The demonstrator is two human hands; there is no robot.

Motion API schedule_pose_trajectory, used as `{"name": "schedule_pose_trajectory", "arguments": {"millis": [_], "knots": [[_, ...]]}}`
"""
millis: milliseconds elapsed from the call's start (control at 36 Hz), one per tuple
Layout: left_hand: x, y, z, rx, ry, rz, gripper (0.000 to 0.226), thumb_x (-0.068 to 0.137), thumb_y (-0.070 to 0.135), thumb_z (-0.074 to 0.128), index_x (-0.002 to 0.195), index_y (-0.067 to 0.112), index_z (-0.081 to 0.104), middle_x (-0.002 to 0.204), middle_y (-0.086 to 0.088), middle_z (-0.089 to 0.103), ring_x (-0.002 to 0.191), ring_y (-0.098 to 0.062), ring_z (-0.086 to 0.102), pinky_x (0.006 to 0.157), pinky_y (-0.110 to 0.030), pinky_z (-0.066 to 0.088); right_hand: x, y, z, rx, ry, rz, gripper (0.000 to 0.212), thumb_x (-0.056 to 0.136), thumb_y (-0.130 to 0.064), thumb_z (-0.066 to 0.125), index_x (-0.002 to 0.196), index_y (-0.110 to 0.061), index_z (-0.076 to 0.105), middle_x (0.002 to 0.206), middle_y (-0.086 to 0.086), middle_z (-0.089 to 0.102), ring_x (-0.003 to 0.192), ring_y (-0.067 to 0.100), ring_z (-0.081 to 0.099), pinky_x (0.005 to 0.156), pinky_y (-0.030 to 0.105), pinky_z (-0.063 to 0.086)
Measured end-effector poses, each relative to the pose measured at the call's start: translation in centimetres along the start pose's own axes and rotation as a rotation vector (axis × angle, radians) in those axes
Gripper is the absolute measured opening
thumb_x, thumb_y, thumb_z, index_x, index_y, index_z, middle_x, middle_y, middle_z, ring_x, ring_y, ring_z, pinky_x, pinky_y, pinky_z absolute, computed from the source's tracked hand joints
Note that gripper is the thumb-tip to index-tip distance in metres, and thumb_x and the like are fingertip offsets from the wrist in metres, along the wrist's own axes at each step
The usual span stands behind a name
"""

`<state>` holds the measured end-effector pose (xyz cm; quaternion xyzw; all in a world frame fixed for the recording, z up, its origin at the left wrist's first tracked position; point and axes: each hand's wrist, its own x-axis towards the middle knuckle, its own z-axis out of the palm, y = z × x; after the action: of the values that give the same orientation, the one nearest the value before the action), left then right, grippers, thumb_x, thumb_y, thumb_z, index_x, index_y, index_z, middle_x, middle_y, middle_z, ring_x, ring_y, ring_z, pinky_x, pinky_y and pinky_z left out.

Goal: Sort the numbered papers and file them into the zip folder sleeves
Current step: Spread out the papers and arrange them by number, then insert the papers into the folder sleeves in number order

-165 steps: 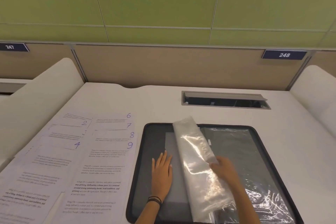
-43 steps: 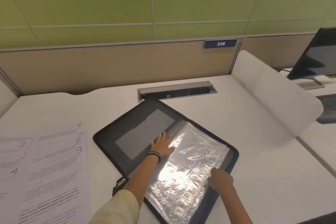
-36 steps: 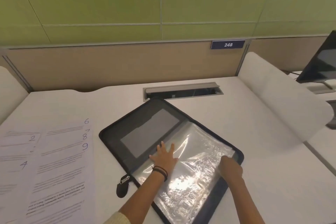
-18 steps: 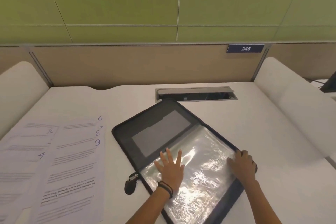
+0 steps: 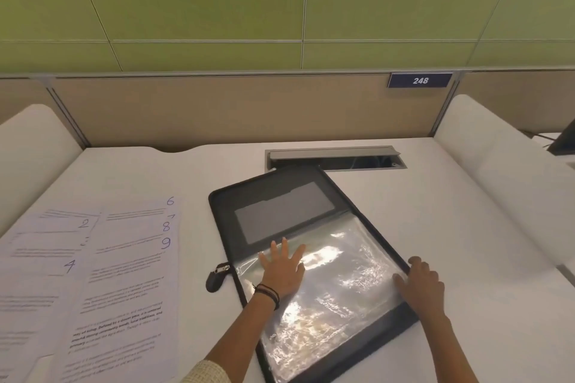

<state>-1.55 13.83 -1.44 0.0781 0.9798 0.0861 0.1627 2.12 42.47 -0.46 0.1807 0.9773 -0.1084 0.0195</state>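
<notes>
A black zip folder (image 5: 267, 196) lies open and turned at an angle on the white desk. Its clear plastic sleeves (image 5: 339, 283) lie flat in the near half. My left hand (image 5: 283, 270) presses flat on the sleeves near the spine, fingers spread. My right hand (image 5: 420, 286) rests on the folder's right edge, its fingers bent over the sleeves' corner. The numbered papers (image 5: 124, 274) lie fanned out in two overlapping stacks at the left, showing handwritten 2, 4, 6, 8 and 9.
The folder's zip pull (image 5: 216, 277) lies on the desk between papers and folder. A grey cable hatch (image 5: 336, 158) is set into the desk just behind the folder. White curved dividers (image 5: 497, 165) flank the desk on both sides.
The sleeves, held lifted in a bundle earlier, now lie flat and the folder has been turned at an angle. My right hand moved from the sleeves to the folder's right edge.
</notes>
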Motion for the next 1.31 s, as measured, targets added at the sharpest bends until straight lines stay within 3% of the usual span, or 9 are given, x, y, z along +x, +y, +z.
{"name": "schedule_pose_trajectory", "arguments": {"millis": [83, 250, 500, 694, 806, 944, 1083, 1222, 1306], "knots": [[0.2, -0.2, -0.6, -0.033, -0.003, -0.008, 0.058, 0.095, 0.055, 0.013, 0.149, 0.034, 0.013, 0.159, -0.009, 0.002, 0.144, -0.039, 0.001, 0.112, -0.061, 0.002, -1.1, -0.3, -0.2, -0.084, -0.017, 0.007, 0.043, 0.093, -0.036, 0.047, 0.127, -0.010, 0.039, 0.112, 0.004, 0.057, 0.096, 0.023, 0.058, 0.076, 0.031, 0.042], [1.5, -0.3, -0.3, -0.064, -0.014, -0.028, 0.129, 0.038, 0.089, -0.025, 0.149, 0.035, 0.014, 0.159, -0.013, 0.001, 0.143, -0.045, 0.000, 0.112, -0.062, 0.002, -2.4, -1.1, -0.4, -0.131, -0.154, 0.030, 0.020, 0.097, -0.027, 0.034, 0.097, -0.014, 0.050, 0.096, -0.002, 0.057, 0.080, 0.016, 0.054, 0.069, 0.025, 0.037], [1.8, -1.0, 0.8, -0.039, 0.036, 0.019, 0.144, 0.024, 0.088, -0.036, 0.150, 0.034, 0.008, 0.158, -0.015, -0.005, 0.142, -0.045, -0.006, 0.110, -0.063, 0.000, -2.5, -2.7, -1.6, -0.160, -0.331, -0.018, 0.025, 0.096, -0.021, 0.036, 0.112, -0.012, 0.054, 0.109, 0.000, 0.058, 0.081, 0.016, 0.047, 0.069, 0.023, 0.035], [0.9, -2.5, 0.7, -0.092, 0.015, 0.099, 0.128, 0.042, 0.088, -0.025, 0.151, 0.029, 0.009, 0.158, -0.014, -0.008, 0.143, -0.041, -0.010, 0.112, -0.056, -0.005, -2.0, -4.0, -2.7, -0.129, -0.289, 0.055, 0.018, 0.095, -0.027, 0.039, 0.097, -0.015, 0.052, 0.085, -0.001, 0.048, 0.083, 0.021, 0.051, 0.071, 0.024, 0.036], [-0.7, -3.9, -0.4, -0.160, 0.002, 0.162, 0.063, 0.098, 0.050, 0.032, 0.151, 0.019, 0.018, 0.159, -0.012, 0.003, 0.145, -0.034, -0.002, 0.116, -0.046, -0.001, -1.7, -5.6, -1.9, -0.054, -0.250, 0.095, 0.026, 0.093, -0.026, 0.042, 0.109, -0.010, 0.054, 0.098, 0.006, 0.055, 0.094, 0.027, 0.054, 0.077, 0.028, 0.041], [-2.7, -7.1, -2.2, -0.446, -0.002, 0.219, 0.054, 0.096, 0.047, 0.038, 0.143, 0.019, 0.039, 0.152, -0.002, 0.031, 0.141, -0.018, 0.024, 0.115, -0.032, 0.017, -1.0, -9.1, -0.4, 0.035, -0.162, 0.032, 0.051, 0.092, -0.029, 0.054, 0.136, -0.008, 0.039, 0.129, 0.019, 0.045, 0.118, 0.038, 0.043, 0.095, 0.042, 0.038], [-5.4, -13.7, -3.4, -0.611, 0.187, 0.174, 0.036, 0.099, 0.022, 0.046, 0.133, 0.014, 0.052, 0.139, 0.000, 0.049, 0.128, -0.010, 0.043, 0.106, -0.016, 0.027, -1.3, -15.7, 1.6, 0.267, -0.128, -0.172, 0.053, 0.086, -0.010, 0.063, 0.134, 0.002, 0.043, 0.135, 0.028, 0.044, 0.124, 0.044, 0.041, 0.100, 0.050, 0.034], [-8.3, -22.2, -4.2, -0.654, 0.460, 0.045, 0.026, 0.097, 0.015, 0.050, 0.120, 0.015, 0.062, 0.123, 0.004, 0.059, 0.110, -0.002, 0.049, 0.100, -0.012, 0.035, -4.5, -24.2, 2.7, 0.428, -0.144, -0.364, 0.049, 0.088, -0.003, 0.059, 0.134, 0.002, 0.043, 0.137, 0.023, 0.044, 0.128, 0.037, 0.039, 0.106, 0.043, 0.031], [-10.2, -28.0, -4.1, -0.684, 0.606, -0.068, 0.024, 0.095, 0.016, 0.053, 0.115, 0.023, 0.064, 0.119, 0.010, 0.059, 0.113, -0.006, 0.053, 0.100, -0.025, 0.042, -6.7, -28.8, 4.1, 0.471, -0.204, -0.482, 0.046, 0.089, -0.002, 0.057, 0.133, -0.001, 0.044, 0.136, 0.019, 0.045, 0.127, 0.033, 0.041, 0.106, 0.039, 0.030]]}}
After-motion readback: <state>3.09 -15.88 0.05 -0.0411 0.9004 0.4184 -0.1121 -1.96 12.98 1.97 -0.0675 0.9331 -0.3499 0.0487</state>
